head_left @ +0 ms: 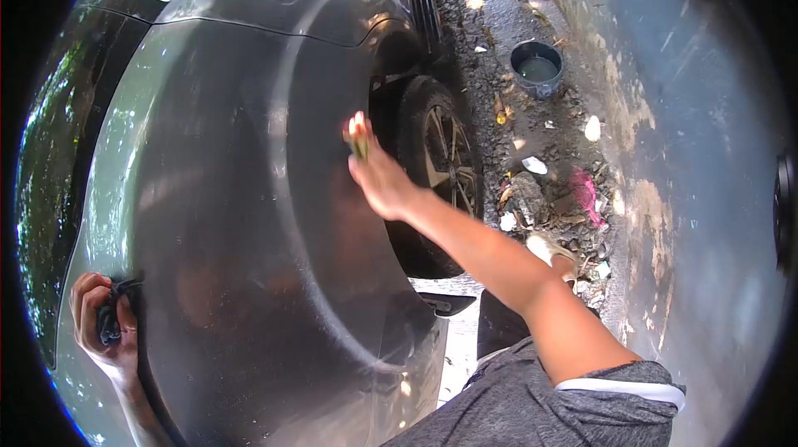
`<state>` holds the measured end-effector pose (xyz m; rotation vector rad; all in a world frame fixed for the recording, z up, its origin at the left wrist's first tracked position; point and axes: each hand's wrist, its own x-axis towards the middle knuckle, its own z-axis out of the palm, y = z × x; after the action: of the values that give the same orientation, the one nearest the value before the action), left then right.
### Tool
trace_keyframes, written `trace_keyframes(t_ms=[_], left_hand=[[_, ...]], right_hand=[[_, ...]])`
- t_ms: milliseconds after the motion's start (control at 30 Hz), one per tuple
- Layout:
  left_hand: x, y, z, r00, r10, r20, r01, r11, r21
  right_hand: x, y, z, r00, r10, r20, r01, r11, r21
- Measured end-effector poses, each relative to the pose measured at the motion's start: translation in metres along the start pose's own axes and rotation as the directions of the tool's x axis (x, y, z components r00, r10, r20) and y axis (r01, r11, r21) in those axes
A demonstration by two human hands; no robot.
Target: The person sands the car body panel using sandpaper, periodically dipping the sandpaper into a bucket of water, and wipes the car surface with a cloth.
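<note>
A dark grey car body panel [224, 198] curves across the middle and left of the view, smooth and shiny. My right arm reaches over from the lower right, and my right hand [384, 181] is at the panel just above the wheel arch. Its fingers close round a small greenish pad [360, 148], mostly hidden and slightly blurred. At the lower left, my left hand [108, 326] is raised by the car's edge near the rear glass. The fingers curl round a crumpled black thing [109, 321], perhaps a cloth; its kind is unclear.
The car's wheel [445, 148] stands right of the panel. A black bucket [537, 69] holding water sits on the wet, littered ground. Pink scrap [586, 195] and stones lie along the worn blue-grey wall [706, 156] on the right. My shoe [549, 252] is beside the wheel.
</note>
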<state>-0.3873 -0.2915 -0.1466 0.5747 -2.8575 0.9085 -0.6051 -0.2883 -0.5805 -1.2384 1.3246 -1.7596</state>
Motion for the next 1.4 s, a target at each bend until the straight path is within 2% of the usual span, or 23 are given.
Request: trace_keyframes(t_ms=[133,300,367,433,500,533,567,600,633,667,767,833,867,933,967,1033,1100,1133,1167,1200,1233,1300,1400], left_hand=[[0.016,0.020,0.000,0.996,0.085,0.036,-0.091,0.967,0.239],[0.007,-0.005,0.001,0.994,0.029,0.106,-0.044,0.989,0.142],[0.005,-0.025,0.006,0.996,-0.070,0.048,0.064,0.991,0.119],[0.026,-0.028,0.009,0.999,0.034,0.024,-0.038,0.968,0.250],[0.038,-0.032,0.016,0.997,0.068,-0.041,-0.054,0.960,0.273],[0.042,-0.039,0.014,0.999,-0.005,0.054,-0.009,0.968,0.252],[0.049,-0.036,0.018,0.997,0.071,0.006,-0.070,0.962,0.263],[0.053,-0.038,0.019,0.999,0.016,0.038,-0.026,0.960,0.280],[0.055,-0.038,0.019,0.997,-0.040,0.069,0.018,0.955,0.295],[0.055,-0.038,0.021,0.997,-0.050,0.062,0.029,0.955,0.295],[0.050,-0.034,0.017,0.999,-0.040,-0.016,0.043,0.953,0.299],[0.036,-0.033,0.005,0.981,0.194,-0.026,-0.178,0.939,0.295],[0.012,-0.039,-0.012,0.991,0.085,0.104,-0.111,0.952,0.286],[-0.060,-0.050,-0.052,0.983,0.122,0.138,-0.169,0.893,0.416],[-0.091,-0.048,-0.076,0.978,0.152,0.140,-0.198,0.882,0.428],[-0.167,-0.049,-0.119,0.996,0.003,0.092,-0.047,0.881,0.470],[-0.226,-0.046,-0.143,0.998,0.044,0.037,-0.056,0.880,0.472],[-0.244,-0.039,-0.147,0.999,0.042,0.020,-0.047,0.873,0.486],[-0.255,-0.032,-0.148,0.999,0.038,0.000,-0.033,0.863,0.504],[-0.253,-0.023,-0.147,1.000,0.020,-0.017,-0.008,0.855,0.519],[-0.239,-0.012,-0.146,1.000,0.007,-0.003,-0.005,0.865,0.502],[-0.230,-0.005,-0.150,1.000,-0.015,-0.002,0.014,0.871,0.491],[-0.233,-0.010,-0.140,0.999,0.010,-0.045,0.012,0.879,0.476]], right_hand=[[-0.005,0.010,0.014,0.998,-0.030,-0.063,0.031,0.999,0.011],[-0.152,-0.028,0.074,0.991,-0.130,0.037,0.126,0.988,0.085],[-0.114,-0.012,0.073,0.993,-0.086,-0.078,0.090,0.994,0.055],[-0.046,0.002,0.048,0.986,-0.044,-0.160,0.068,0.986,0.150],[-0.030,0.005,0.043,0.975,-0.130,-0.178,0.127,0.991,-0.028],[-0.053,-0.007,0.052,0.982,-0.124,-0.142,0.120,0.992,-0.035],[-0.087,-0.023,0.065,0.993,-0.078,-0.094,0.087,0.991,0.097],[-0.125,-0.030,0.079,0.991,-0.120,-0.052,0.120,0.993,0.001],[-0.165,-0.044,0.091,0.999,-0.034,0.013,0.032,0.987,0.155],[-0.183,-0.058,0.091,0.992,-0.103,0.070,0.095,0.990,0.107],[-0.130,-0.055,0.083,0.998,0.065,-0.004,-0.060,0.947,0.317],[-0.060,-0.030,0.056,1.000,-0.002,0.009,-0.001,0.949,0.315],[-0.062,-0.026,0.053,1.000,-0.003,0.009,0.000,0.952,0.306],[-0.068,-0.026,0.058,0.993,-0.105,-0.045,0.110,0.982,0.150],[-0.103,-0.051,0.072,0.993,0.108,0.035,-0.113,0.890,0.443],[-0.169,-0.054,0.085,0.982,-0.168,0.088,0.141,0.958,0.250],[-0.145,-0.036,0.086,0.991,-0.110,0.074,0.088,0.964,0.251],[-0.110,-0.031,0.076,0.995,0.069,0.075,-0.095,0.902,0.421],[-0.057,-0.071,0.048,0.900,0.422,0.112,-0.312,0.444,0.840],[-0.024,-0.007,0.046,0.905,0.392,0.166,-0.402,0.659,0.636],[0.007,-0.007,0.010,0.795,0.509,0.329,-0.600,0.740,0.304],[-0.025,0.002,0.046,0.997,0.032,-0.068,-0.002,0.917,0.399],[-0.133,-0.024,0.082,0.996,-0.085,-0.022,0.088,0.978,0.191]])
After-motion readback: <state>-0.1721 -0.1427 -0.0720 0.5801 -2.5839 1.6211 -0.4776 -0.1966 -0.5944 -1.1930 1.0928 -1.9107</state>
